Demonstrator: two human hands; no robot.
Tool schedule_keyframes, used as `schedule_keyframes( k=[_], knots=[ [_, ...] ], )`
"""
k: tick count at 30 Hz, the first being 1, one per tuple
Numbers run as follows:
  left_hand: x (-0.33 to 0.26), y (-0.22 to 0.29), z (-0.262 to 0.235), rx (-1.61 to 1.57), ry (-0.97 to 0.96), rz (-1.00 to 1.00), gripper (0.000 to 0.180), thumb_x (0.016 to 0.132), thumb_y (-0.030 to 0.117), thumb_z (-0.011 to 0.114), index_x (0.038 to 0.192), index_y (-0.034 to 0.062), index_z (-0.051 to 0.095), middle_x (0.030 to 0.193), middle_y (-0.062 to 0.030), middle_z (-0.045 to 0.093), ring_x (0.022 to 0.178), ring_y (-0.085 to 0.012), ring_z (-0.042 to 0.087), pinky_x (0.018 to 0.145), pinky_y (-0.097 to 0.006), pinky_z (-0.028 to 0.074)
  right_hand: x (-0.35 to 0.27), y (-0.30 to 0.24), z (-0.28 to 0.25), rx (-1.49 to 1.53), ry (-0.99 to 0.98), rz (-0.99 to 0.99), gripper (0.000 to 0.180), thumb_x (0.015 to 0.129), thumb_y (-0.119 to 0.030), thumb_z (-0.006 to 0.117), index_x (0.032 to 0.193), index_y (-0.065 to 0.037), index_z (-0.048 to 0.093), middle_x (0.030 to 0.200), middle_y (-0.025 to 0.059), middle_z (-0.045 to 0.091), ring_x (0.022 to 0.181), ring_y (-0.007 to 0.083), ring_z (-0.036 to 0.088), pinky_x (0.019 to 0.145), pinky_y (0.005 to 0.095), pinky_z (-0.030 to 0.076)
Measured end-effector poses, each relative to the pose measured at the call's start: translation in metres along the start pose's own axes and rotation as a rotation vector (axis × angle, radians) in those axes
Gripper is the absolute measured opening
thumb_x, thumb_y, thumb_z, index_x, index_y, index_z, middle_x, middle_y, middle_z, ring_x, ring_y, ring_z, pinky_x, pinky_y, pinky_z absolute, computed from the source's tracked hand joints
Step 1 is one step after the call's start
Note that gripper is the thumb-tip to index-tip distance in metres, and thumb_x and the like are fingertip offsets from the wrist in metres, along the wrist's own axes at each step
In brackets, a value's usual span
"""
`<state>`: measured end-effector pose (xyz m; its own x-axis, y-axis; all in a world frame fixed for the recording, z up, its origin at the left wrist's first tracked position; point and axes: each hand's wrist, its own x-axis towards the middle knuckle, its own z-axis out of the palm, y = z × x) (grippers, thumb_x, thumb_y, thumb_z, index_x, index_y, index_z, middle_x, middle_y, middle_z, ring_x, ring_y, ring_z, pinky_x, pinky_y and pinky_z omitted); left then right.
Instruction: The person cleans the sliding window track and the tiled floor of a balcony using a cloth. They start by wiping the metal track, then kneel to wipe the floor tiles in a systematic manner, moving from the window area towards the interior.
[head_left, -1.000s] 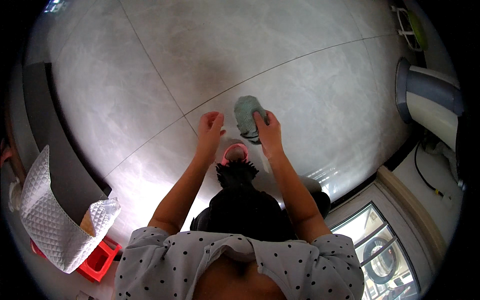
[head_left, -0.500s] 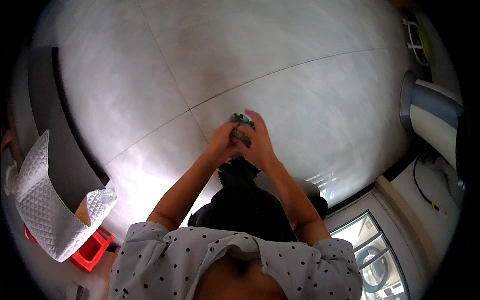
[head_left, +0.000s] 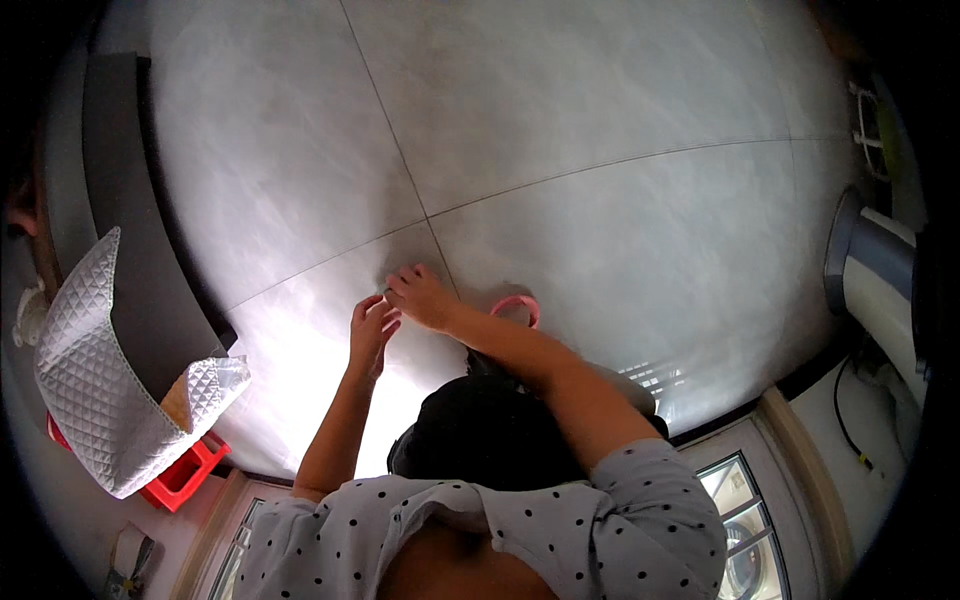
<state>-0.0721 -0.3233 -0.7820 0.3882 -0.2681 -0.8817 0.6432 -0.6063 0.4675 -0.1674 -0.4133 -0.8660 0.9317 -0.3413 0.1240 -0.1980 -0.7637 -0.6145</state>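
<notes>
My left hand (head_left: 374,332) is raised over the pale floor, its fingers loosely bent and apart, with no object visible in it. Just beside its fingertips, my right hand (head_left: 424,298) reaches across to the left, with its fingers curled down. Whatever those fingers hold, if anything, is too small or hidden to name. A pink ring-shaped thing (head_left: 517,304) shows just beyond my right forearm, which partly covers it. Black clothing (head_left: 485,430) over my lap lies between my arms.
Grey floor tiles (head_left: 620,90) stretch ahead. At the left, a quilted silver bag (head_left: 95,390) stands beside a red plastic stool (head_left: 185,478) and a dark grey panel (head_left: 150,190). A grey and cream rounded object (head_left: 875,270) stands far right, with a black cable (head_left: 838,405) below it.
The dark green thing both hands held is no longer visible. Both hands have moved left and drawn slightly apart, my right forearm now slanting across. The pink ring has come into view.
</notes>
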Motion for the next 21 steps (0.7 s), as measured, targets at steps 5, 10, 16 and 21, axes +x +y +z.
schedule_keyframes(
  k=[5, 10, 16, 21],
  knots=[
    [0.004, 0.005, -0.013, 0.100, 0.031, 0.000, 0.034, 0.085, 0.020, 0.056, 0.114, 0.0040, 0.046, 0.105, -0.0084, 0.055, 0.093, -0.0202, 0.056, 0.081, -0.035, 0.046, -0.033, 0.118, -0.012, -0.253, 0.367, 0.449, 0.009, 0.071, -0.011, 0.056, 0.079, -0.009, 0.058, 0.087, 0.0100, 0.056, 0.086, 0.0298, 0.050, 0.077, 0.0428, 0.039],
    [0.024, 0.020, 0.000, 0.155, 0.021, 0.030, 0.030, 0.085, 0.018, 0.055, 0.111, 0.0043, 0.048, 0.103, -0.0067, 0.055, 0.092, -0.0183, 0.056, 0.080, -0.033, 0.045, -0.218, 0.247, -0.155, -0.449, 0.656, 0.987, 0.034, 0.069, -0.005, 0.057, 0.103, -0.009, 0.059, 0.099, 0.0112, 0.055, 0.091, 0.0310, 0.050, 0.079, 0.0412, 0.042],
    [0.042, 0.007, 0.004, 0.384, 0.059, 0.246, 0.026, 0.083, 0.014, 0.055, 0.108, 0.0067, 0.052, 0.104, -0.0044, 0.055, 0.091, -0.0150, 0.054, 0.078, -0.030, 0.044, -0.162, 0.169, -0.143, -0.365, 0.603, 0.847, 0.034, 0.074, -0.001, 0.052, 0.108, -0.003, 0.053, 0.104, 0.0131, 0.053, 0.097, 0.0301, 0.050, 0.084, 0.0402, 0.040],
    [0.050, -0.002, 0.010, 0.415, 0.026, 0.249, 0.029, 0.082, 0.013, 0.055, 0.110, 0.0056, 0.052, 0.107, -0.0056, 0.055, 0.091, -0.0148, 0.053, 0.078, -0.029, 0.043, -0.051, 0.017, -0.033, 0.114, -0.030, 0.184, 0.018, 0.068, -0.009, 0.053, 0.085, -0.010, 0.058, 0.097, 0.0086, 0.057, 0.095, 0.0270, 0.052, 0.080, 0.0388, 0.041]
  ],
)
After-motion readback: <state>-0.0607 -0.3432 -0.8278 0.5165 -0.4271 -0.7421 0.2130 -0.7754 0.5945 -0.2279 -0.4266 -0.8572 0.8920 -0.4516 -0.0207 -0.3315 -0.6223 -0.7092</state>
